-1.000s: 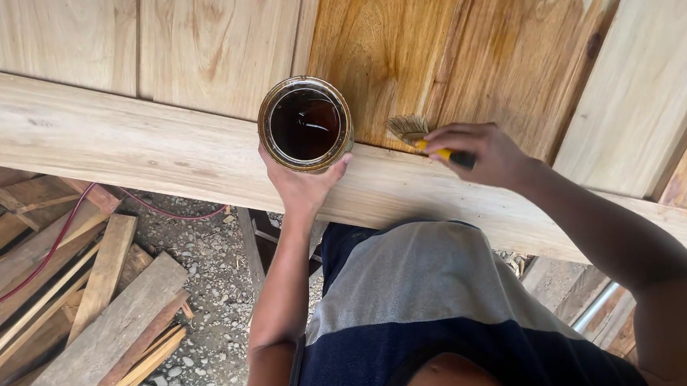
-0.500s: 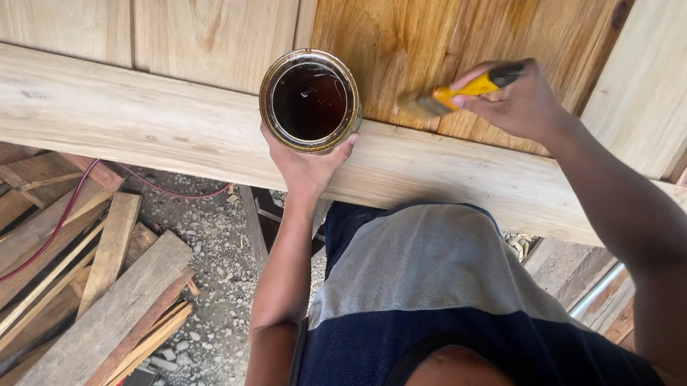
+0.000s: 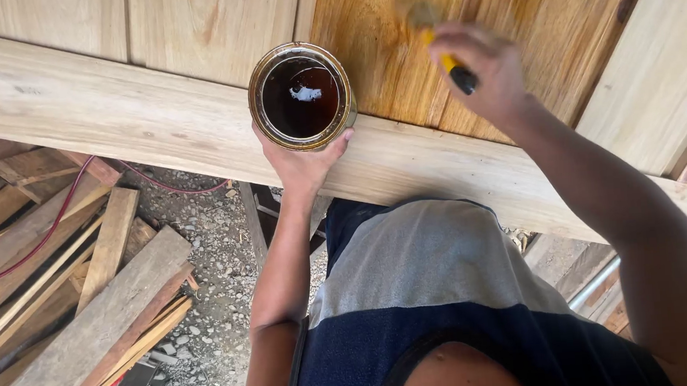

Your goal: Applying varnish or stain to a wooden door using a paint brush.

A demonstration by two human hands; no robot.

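Fingers of the right hand (image 3: 489, 68) are wrapped tight round the yellow-and-black handle of a paintbrush (image 3: 439, 43); the bristle end points up and sits against the stained board (image 3: 397, 44). The brush head is motion-blurred, so contact with the wood is probable but not certain.

Left hand (image 3: 302, 160) cups an open tin (image 3: 301, 96) from below, thumb and fingertips clamped on its lower wall. The tin is upright, holds dark brown liquid with one bright glint on the surface, and is held in front of the pale horizontal beam (image 3: 112, 112).

The stained board is amber with wet-looking grain; the planks to its left and right are bare and pale.

Below the beam: gravel ground, loose timber offcuts (image 3: 70, 317) at lower left, and a red cable (image 3: 48, 230) lying across them.
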